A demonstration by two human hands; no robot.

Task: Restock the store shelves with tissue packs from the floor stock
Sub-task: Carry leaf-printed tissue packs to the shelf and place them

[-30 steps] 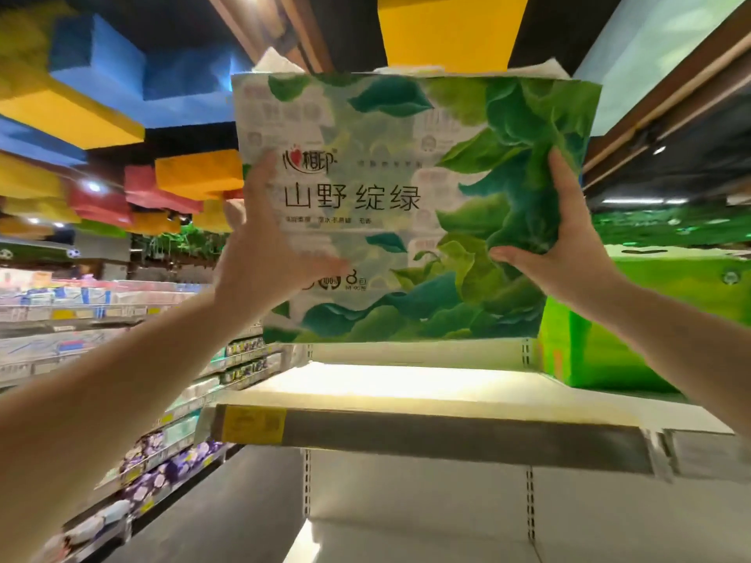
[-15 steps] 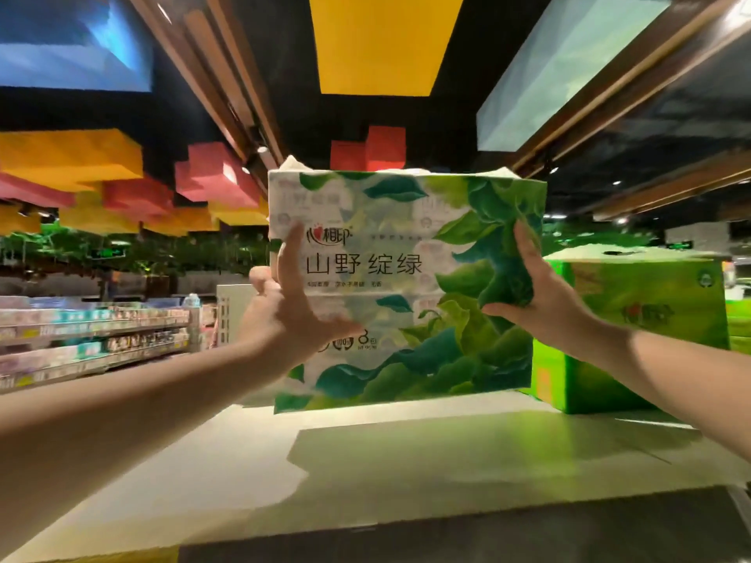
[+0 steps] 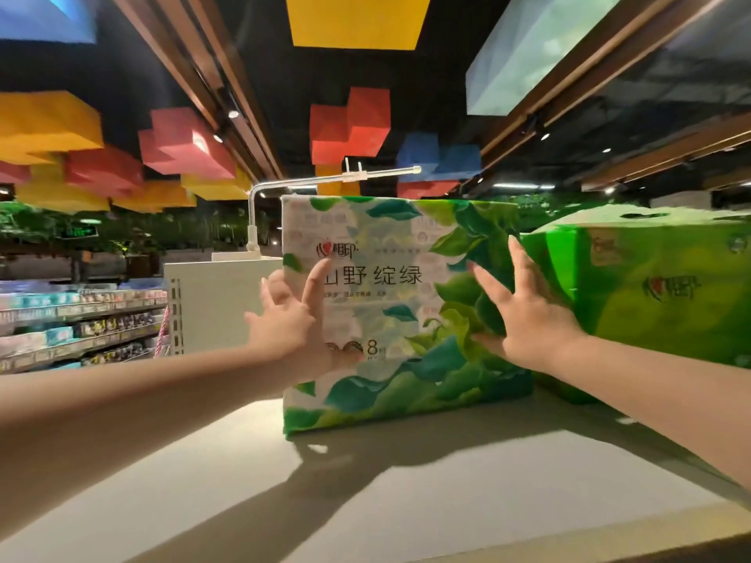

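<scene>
Both hands press flat, fingers spread, against the front of the leaf-printed green and white plastic tissue pack (image 3: pixel 402 310): left hand (image 3: pixel 290 323) near its left edge, right hand (image 3: pixel 524 319) right of centre. Neither grip curls round it. The pack stands upright on the pale top shelf (image 3: pixel 365 481), just beside a bright green tissue pack (image 3: pixel 658 294). Pushing evenly should seat it square.

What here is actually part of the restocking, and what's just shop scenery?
Part of the job:
- leaf-print tissue pack, standing on the top shelf
- left hand and right hand, fingers spread against its front
- green tissue pack beside it

Scenery:
- coloured ceiling blocks
- white bracket
- stocked aisle shelves
</scene>
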